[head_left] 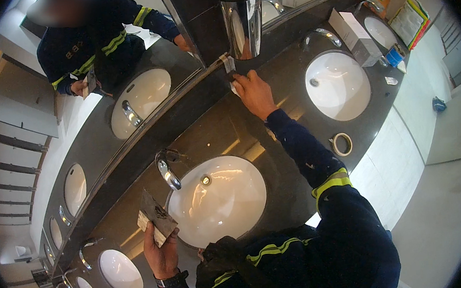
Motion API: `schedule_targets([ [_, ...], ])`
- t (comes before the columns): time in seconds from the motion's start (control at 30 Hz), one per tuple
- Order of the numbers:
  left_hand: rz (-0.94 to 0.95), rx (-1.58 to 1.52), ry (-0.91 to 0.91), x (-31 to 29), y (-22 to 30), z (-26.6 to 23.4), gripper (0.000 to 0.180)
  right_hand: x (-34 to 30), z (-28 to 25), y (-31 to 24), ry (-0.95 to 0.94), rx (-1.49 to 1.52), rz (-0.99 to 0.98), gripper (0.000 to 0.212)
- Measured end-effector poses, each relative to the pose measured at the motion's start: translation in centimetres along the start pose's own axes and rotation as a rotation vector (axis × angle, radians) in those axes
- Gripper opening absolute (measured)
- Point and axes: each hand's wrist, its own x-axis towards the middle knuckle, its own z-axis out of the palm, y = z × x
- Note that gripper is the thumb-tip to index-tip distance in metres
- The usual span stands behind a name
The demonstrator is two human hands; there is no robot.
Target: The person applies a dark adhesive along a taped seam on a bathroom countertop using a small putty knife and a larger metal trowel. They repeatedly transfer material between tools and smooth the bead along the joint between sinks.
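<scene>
My left hand [162, 257] is raised at the front left of the nearest white sink [230, 199]. Its fingers and thumb grip a flat grey plate [163, 224] with a dark smear of paste and a pale, worn strip at one side. Stretched out to the back, my right hand [255, 94] closes round a small scraper [231, 76], partly hidden by the fingers. The scraper is at the low dark ledge [210, 78] beneath the mirror, just left of a shiny metal cylinder [243, 26].
Chrome taps [166, 172] rise behind the sinks. A second sink [339, 86] lies right, with a roll of tape [341, 144] before it. Farther right are a long white box [354, 37], a blue can [395, 57] and a colourful bag [410, 21]. A mirror [121, 49] lines the back.
</scene>
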Motion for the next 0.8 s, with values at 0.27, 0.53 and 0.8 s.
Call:
schedule_targets([
  [0.27, -0.033, -0.021, -0.051, 0.6, -0.6, -0.4, 0.036, -0.5, 5.6, 3.5, 0.311, 0.759, 0.552, 0.039],
  [0.53, 0.005, 0.02, 0.003, 0.2, -0.4, -0.3, 0.036, 0.4, 7.2, -2.4, 0.351, 1.045, 0.737, 0.048],
  [0.8, 0.002, -0.012, -0.022, 0.3, -0.3, -0.7, 0.037, 1.9, 7.8, -6.5, 0.446, 0.988, 0.694, 0.047],
])
